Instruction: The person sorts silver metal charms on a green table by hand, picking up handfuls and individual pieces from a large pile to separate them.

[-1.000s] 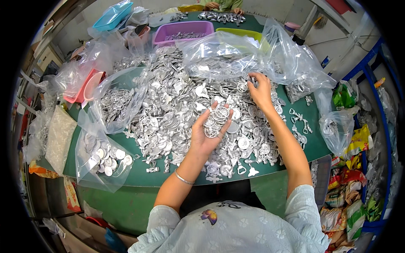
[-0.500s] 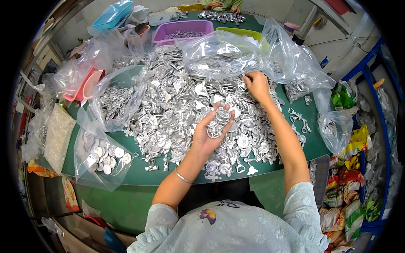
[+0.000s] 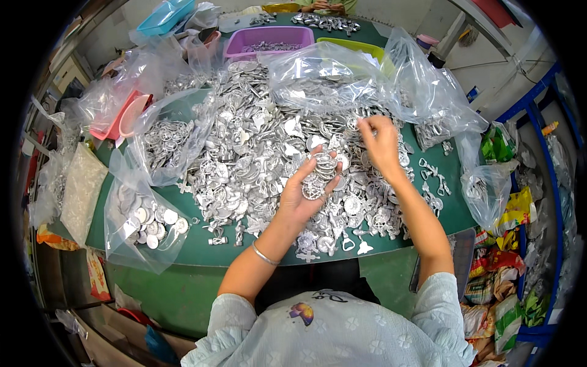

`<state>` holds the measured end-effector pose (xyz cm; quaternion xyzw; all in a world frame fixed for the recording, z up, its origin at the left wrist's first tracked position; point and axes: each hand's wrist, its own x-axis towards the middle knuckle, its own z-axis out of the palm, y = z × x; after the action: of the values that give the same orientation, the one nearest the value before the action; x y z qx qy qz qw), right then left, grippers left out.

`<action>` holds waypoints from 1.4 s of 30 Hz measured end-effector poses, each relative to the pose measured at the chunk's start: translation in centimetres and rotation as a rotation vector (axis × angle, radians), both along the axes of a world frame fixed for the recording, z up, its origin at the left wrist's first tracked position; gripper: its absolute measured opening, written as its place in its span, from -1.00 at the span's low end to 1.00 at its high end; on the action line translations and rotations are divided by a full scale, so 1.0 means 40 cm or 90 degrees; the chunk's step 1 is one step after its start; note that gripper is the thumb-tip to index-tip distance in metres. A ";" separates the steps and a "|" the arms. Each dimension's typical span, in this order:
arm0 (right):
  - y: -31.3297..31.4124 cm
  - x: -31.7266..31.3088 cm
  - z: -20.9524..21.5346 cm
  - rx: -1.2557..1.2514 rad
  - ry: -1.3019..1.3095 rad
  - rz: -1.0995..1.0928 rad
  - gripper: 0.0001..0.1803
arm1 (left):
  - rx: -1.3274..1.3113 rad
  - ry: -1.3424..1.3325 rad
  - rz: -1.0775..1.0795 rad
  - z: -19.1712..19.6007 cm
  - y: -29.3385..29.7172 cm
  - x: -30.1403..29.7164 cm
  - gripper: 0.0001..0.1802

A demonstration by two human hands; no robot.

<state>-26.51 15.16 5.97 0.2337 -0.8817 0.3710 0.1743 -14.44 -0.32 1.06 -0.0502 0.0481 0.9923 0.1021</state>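
Observation:
A large heap of silver-coloured metal castings (image 3: pixel 244 153), many round and some figure-shaped, covers the middle of the table. My left hand (image 3: pixel 301 194) is palm up over the heap, its fingers curled round a small stack of round openwork metal pieces (image 3: pixel 317 177). To the right, my right hand (image 3: pixel 380 144) reaches to the far right part of the heap. Its fingers are bent together beside a round openwork piece (image 3: pixel 352 124); what lies between the fingertips is hidden.
Clear plastic bags of castings lie left (image 3: pixel 143 226) and right (image 3: pixel 486 183). A purple tub (image 3: pixel 269 37), a green tub (image 3: pixel 351 48) and a big clear bag (image 3: pixel 324 76) stand behind the heap. Another person's hands (image 3: pixel 327 6) are at the far edge. Blue shelving (image 3: pixel 532 110) stands right.
My right hand has drawn slightly nearer, its fingers more bunched together. My left hand still holds the round pieces, slightly tilted. The whole view has shifted a little.

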 end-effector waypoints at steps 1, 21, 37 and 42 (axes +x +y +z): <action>0.005 -0.029 0.009 0.144 0.017 -0.109 -0.71 | 0.017 0.003 -0.004 0.007 -0.001 0.003 -0.59; 0.084 -0.066 -0.043 -0.024 -0.058 -0.009 -0.88 | 0.007 -0.047 0.027 0.007 0.011 0.000 -0.58; 0.152 -0.114 -0.108 0.160 0.167 0.027 -0.87 | 0.016 -0.001 -0.004 0.013 0.019 0.007 -0.60; 0.147 -0.052 -0.034 -0.309 -0.228 0.059 -0.88 | -0.022 -0.001 0.004 0.011 0.024 0.003 -0.57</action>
<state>-28.60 21.05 4.63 0.1561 -0.7724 0.6136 0.0500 -14.30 0.64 1.51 -0.0529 0.0651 0.9917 0.0979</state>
